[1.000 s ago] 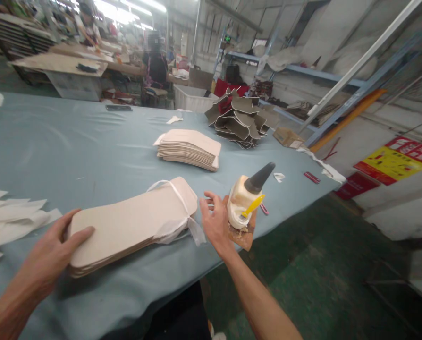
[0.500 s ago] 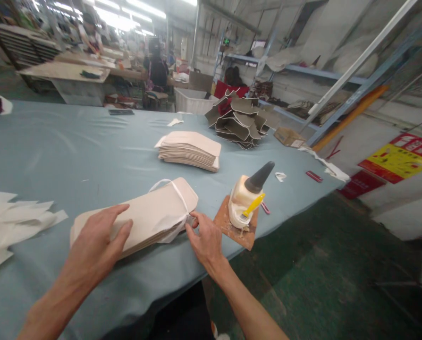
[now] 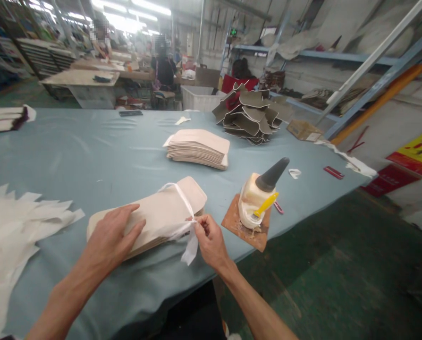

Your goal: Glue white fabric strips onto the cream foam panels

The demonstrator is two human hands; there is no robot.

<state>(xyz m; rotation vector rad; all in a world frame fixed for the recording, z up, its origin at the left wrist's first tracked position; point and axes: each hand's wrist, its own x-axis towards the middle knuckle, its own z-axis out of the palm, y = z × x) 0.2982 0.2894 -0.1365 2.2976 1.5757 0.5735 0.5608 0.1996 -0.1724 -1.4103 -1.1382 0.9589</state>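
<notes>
A bundle of beige cut pieces (image 3: 161, 212) lies on the blue-grey table (image 3: 72, 151), tied near its right end with a white strip (image 3: 184, 222). My left hand (image 3: 112, 233) rests flat on top of the bundle, fingers stretched out. My right hand (image 3: 207, 236) pinches the knot and loose ends of the white strip at the bundle's front right edge. Just right of that hand, a glue bottle (image 3: 258, 198) with a dark cone nozzle and a yellow brush stands on a brown board (image 3: 244, 226).
A second beige stack (image 3: 198, 148) and a fanned grey pile (image 3: 248, 118) lie farther back. White scraps (image 3: 16, 226) spread at the left. The table's near and right edges drop to a green floor. People work at benches behind.
My left hand slid from the bundle's left end onto its top. My right hand left the glue bottle, came to the tie and pinched it, lifting the loose ends.
</notes>
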